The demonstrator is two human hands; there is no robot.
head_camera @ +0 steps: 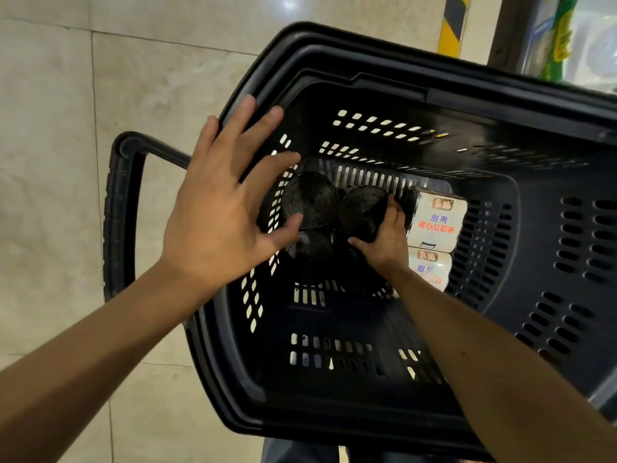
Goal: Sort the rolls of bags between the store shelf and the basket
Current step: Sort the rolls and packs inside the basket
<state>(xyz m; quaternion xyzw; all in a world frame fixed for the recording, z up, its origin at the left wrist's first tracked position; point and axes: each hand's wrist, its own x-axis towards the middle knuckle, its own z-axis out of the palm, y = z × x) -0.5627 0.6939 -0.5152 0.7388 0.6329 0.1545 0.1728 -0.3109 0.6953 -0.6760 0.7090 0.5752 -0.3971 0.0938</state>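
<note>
right hand (384, 242) was down in the basket (367, 61), fingers clamped on a black roll (362, 208). left hand (217, 208) hovered spread open above it, holding nothing. risk: the neighbouring rolls (309, 200) sat touching it, so a lift could drag or tip one. white labelled packs (435, 222) crowded the right hand's exit. store shelf (567, 38) was off at the edge, barely visible.
</note>
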